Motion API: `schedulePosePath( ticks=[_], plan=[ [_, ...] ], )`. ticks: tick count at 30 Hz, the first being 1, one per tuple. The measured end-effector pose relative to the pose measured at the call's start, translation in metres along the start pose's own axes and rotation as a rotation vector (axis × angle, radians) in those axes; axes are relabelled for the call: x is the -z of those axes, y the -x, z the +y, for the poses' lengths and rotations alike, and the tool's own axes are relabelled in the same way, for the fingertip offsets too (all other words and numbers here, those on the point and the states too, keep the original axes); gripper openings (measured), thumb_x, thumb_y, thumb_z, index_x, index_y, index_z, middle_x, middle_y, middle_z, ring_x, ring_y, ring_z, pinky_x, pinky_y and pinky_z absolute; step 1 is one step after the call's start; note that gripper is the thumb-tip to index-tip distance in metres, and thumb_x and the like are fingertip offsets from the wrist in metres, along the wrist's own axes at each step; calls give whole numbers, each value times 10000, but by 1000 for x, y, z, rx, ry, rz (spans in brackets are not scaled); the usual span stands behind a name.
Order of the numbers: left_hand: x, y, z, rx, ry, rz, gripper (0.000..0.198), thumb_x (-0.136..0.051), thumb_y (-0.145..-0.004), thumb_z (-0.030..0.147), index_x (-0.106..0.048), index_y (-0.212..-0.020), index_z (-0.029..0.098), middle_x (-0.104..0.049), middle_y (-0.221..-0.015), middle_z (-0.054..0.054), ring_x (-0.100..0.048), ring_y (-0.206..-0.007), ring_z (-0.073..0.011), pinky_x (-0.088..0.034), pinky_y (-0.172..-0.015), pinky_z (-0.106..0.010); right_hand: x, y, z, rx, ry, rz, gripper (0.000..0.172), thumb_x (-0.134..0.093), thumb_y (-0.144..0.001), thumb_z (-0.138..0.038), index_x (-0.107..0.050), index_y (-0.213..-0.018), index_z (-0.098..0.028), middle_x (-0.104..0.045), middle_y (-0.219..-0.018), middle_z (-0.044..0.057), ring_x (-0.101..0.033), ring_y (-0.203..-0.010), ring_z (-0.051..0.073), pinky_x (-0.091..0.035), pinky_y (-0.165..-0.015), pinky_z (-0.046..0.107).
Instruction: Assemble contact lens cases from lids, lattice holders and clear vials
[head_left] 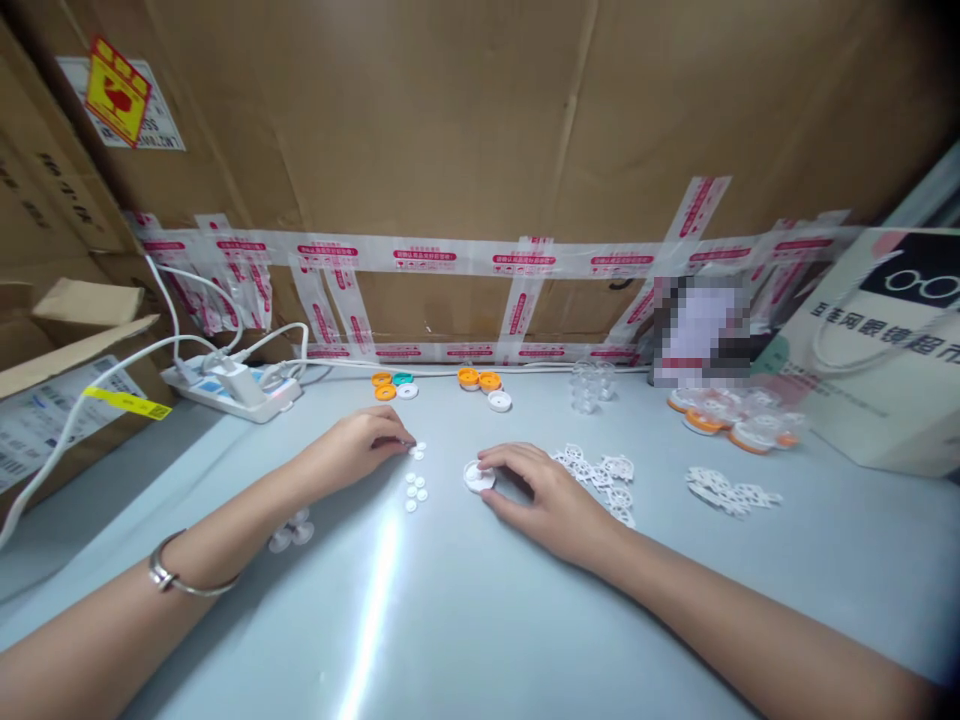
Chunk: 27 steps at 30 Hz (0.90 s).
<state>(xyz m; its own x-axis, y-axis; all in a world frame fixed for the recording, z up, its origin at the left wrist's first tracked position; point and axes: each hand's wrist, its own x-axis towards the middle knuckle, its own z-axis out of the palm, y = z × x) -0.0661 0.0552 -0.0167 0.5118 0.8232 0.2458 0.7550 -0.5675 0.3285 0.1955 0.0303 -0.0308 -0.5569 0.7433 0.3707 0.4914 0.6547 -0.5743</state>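
My left hand (369, 440) rests on the grey table (465, 620), fingers curled with the tips pinching at several small white discs (415, 488). My right hand (544, 492) lies palm down, its fingertips holding a round white cap (478, 477) against the table. White snowflake-shaped pieces (604, 475) lie just right of that hand. A metal bangle (176, 575) circles my left wrist. Clear plastic bits (292, 532) sit beside my left forearm.
Orange, teal and white caps (442, 385) sit along the back by the taped cardboard wall. A power strip (232, 388) with cables is at back left. Clear pieces (592, 385), orange-rimmed cases (739, 420), more snowflakes (731, 492) and a paper bag (877, 350) lie right.
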Motion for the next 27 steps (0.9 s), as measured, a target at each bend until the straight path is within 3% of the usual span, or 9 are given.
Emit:
schedulePosePath(
  ticks=[7,14,19,23,27],
  plan=[
    [4,2,7,-37,-160,8,234,-460,-825,173,-694,-832,189,-667,-823,-48,-623,-736,-147,-471,-679,-228,8,6,-6,-47,-8,62,238,-533,-811,-266,-575,-1041,-220,-632,-1061,57,-577,-999,191,-443,-881,358],
    [5,7,13,-47,-216,61,180,-492,-727,107,-664,-735,157,-653,-738,-61,-606,-661,-164,-456,-627,-251,21,13,-18,-77,-20,237,232,-524,-815,-302,-590,-1028,-239,-636,-1064,32,-569,-1008,195,-459,-846,337],
    [12,7,60,-82,-119,194,134,-494,-797,142,-619,-840,160,-652,-788,-25,-599,-712,-125,-466,-690,-232,23,11,-27,64,-50,323,180,-538,-817,-260,-618,-971,-216,-658,-982,27,-593,-895,163,-463,-840,325],
    [6,5,102,-213,193,347,73,-504,-827,170,-567,-864,167,-649,-795,-3,-610,-713,-102,-488,-658,-206,20,11,-36,149,-121,322,180,-572,-805,-267,-635,-968,-224,-668,-938,22,-613,-862,157,-489,-818,321],
    [-7,5,114,-193,344,420,79,-546,-803,168,-478,-841,177,-616,-746,13,-626,-696,-109,-498,-614,-206,18,14,-40,183,-162,373,105,-578,-805,-243,-674,-844,-225,-686,-888,21,-630,-859,163,-496,-827,330]
  ],
)
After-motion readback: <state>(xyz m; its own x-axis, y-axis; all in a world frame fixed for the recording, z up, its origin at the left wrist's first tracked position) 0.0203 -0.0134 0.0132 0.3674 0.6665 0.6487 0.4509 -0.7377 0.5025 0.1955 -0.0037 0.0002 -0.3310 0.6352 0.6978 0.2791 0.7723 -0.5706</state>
